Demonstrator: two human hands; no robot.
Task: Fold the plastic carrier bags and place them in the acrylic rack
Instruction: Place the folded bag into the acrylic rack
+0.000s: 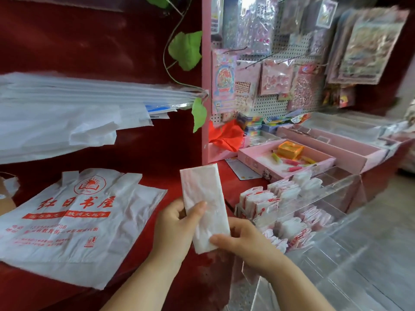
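Observation:
A white carrier bag folded into a narrow strip [205, 198] is held upright above the red table. My left hand [174, 227] grips its left edge with the thumb across the front. My right hand [242, 241] pinches its lower right corner. To the right stands the clear acrylic rack [336, 187], its rows filled with several folded white-and-red bags [265, 203]. An unfolded white carrier bag with red print [74, 221] lies flat on the table to the left.
A stack of white bags [56, 113] hangs out from the left wall. Behind the rack are pink trays [289, 160] with small items and a pegboard [280, 63] of hanging packets. A green vine [186, 50] hangs at centre.

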